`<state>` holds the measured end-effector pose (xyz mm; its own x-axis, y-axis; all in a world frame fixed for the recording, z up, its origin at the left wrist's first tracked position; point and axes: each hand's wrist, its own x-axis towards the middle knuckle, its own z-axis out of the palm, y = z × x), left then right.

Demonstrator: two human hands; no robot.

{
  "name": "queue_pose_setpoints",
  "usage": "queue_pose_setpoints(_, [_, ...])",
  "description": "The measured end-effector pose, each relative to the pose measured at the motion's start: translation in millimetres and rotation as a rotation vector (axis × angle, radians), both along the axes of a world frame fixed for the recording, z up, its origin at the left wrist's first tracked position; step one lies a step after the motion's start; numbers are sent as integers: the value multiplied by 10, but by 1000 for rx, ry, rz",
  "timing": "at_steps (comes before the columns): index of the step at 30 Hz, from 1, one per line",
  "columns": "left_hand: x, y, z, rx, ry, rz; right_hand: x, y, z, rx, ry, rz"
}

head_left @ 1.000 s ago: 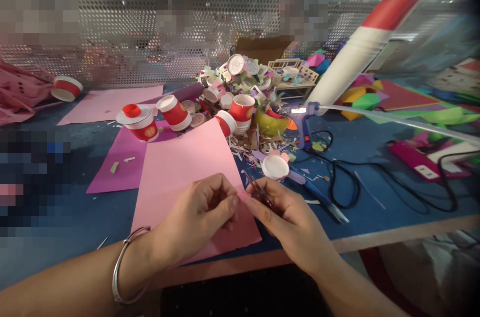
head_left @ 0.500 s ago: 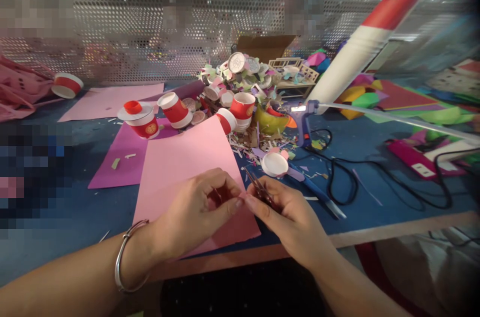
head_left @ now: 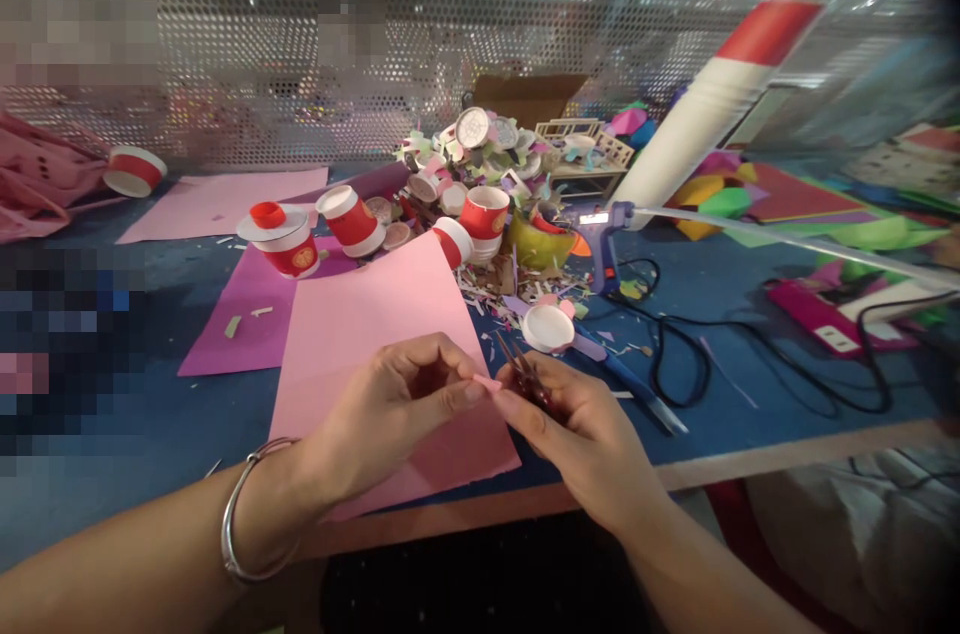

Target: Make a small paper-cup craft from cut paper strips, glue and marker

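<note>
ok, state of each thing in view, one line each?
left hand: pinching a small pink strip
right hand: holding scissors, tips up, touching the strip
pink sheet: flat, under the hands
glue gun: standing, corded
red cup: upright
capped cup: upright, red cap on top
cup by the mesh: on its side

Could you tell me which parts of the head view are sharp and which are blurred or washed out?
Head view: both hands, left hand and right hand, and the pink sheet are fairly sharp; the red-and-white tube and right edge smear; bright glare through the perforated screen; pixelated patches upper left.
</note>
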<state>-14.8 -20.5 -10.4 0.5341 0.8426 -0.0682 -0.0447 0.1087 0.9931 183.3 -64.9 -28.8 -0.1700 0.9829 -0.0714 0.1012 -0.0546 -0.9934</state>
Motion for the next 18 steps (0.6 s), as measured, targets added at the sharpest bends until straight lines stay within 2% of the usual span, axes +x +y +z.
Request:
queue_pose_setpoints(3, [-31,3,20,97,-23,-39,21,-1,-23,-62,160,62])
queue_pose_setpoints(8, [-67,16,31,433,54,-129,37,13,-32,-152,351,200])
queue_pose_setpoints(11, [-71,6,46,569,115,-134,35,24,-6,-214,426,233])
queue_pose_setpoints(14, [-70,-6,62,639,144,-108,38,31,8,-262,449,226])
queue_pose_setpoints(18, [-61,-3,52,648,147,-87,35,41,-8,-278,457,189])
